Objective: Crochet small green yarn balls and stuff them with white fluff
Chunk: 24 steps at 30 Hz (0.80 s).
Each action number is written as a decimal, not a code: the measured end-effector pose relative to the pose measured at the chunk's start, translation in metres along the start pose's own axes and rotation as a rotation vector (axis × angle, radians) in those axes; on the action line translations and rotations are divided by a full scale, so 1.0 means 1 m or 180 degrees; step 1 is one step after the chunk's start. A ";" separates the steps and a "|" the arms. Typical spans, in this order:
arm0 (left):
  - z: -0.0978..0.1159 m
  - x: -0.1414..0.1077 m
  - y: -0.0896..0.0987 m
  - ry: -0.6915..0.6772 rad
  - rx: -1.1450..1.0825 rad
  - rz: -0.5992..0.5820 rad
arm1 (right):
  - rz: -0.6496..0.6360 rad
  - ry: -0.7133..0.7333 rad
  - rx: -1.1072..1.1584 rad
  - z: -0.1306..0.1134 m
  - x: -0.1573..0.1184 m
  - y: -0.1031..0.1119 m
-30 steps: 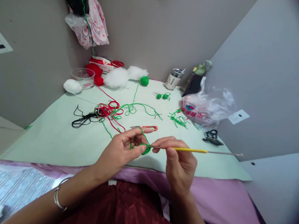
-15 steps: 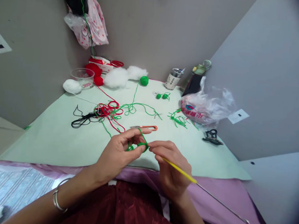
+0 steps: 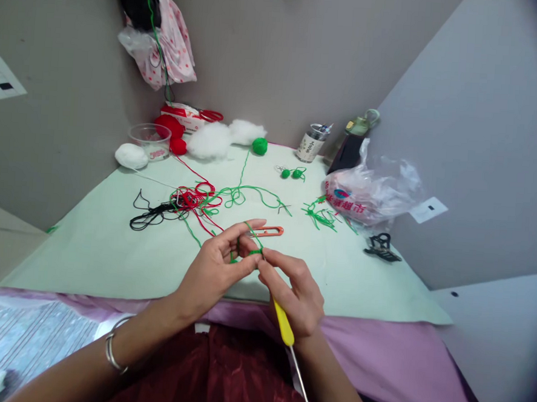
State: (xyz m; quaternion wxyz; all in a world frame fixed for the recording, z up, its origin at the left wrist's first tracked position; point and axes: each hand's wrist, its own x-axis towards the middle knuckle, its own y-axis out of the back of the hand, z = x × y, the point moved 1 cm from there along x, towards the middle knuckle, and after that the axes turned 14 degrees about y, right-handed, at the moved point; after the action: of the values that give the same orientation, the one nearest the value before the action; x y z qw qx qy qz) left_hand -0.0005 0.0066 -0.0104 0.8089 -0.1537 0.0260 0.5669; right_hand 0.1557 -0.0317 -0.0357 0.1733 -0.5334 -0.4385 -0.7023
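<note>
My left hand [image 3: 221,262] pinches a small piece of green crochet [image 3: 257,251] between thumb and fingers, and green yarn runs over its raised index finger. Closed round a crochet hook with a yellow handle [image 3: 283,323], my right hand [image 3: 297,291] holds the hook's tip at the green piece. The hook's long metal end points down toward my lap. Just beyond my left fingertips lie orange thread snips [image 3: 273,231], partly hidden by them. The fingertips of both hands nearly touch.
Tangled red yarn [image 3: 196,198] and black yarn [image 3: 152,213] lie left of centre. Behind are white stuffing [image 3: 210,140], a green ball [image 3: 260,146] and a pen can [image 3: 312,144]. To the right are green scraps [image 3: 321,216], a plastic bag [image 3: 369,189] and a black claw clip [image 3: 383,247].
My right hand has turned and shifted slightly left, swinging the hook from a rightward slant to a steeper downward one. The left index finger has moved a little up and left.
</note>
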 end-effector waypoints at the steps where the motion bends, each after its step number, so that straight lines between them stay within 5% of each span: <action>1: 0.000 -0.001 0.000 0.0017 -0.0043 -0.0011 | 0.0007 -0.0053 -0.0027 0.000 -0.003 -0.002; 6: 0.001 -0.002 -0.004 0.0509 -0.0765 -0.0552 | 0.0250 -0.0120 -0.0163 0.001 -0.008 -0.004; 9: 0.005 -0.002 -0.001 0.0756 -0.1060 -0.0812 | 0.0423 -0.0472 0.0431 0.002 0.001 0.002; 17: 0.012 0.000 0.007 0.0321 -0.0644 -0.0487 | 0.1234 -0.1952 0.1797 0.007 0.022 0.011; 24: 0.003 -0.001 -0.003 0.0159 -0.0442 -0.0641 | 0.0970 -0.1979 0.1856 0.011 0.023 -0.001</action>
State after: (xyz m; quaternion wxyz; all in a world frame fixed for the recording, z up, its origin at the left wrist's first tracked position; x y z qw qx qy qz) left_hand 0.0017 0.0056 -0.0066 0.8482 -0.2253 -0.0088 0.4792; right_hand 0.1527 -0.0172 -0.0153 0.2778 -0.7063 -0.5657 -0.3224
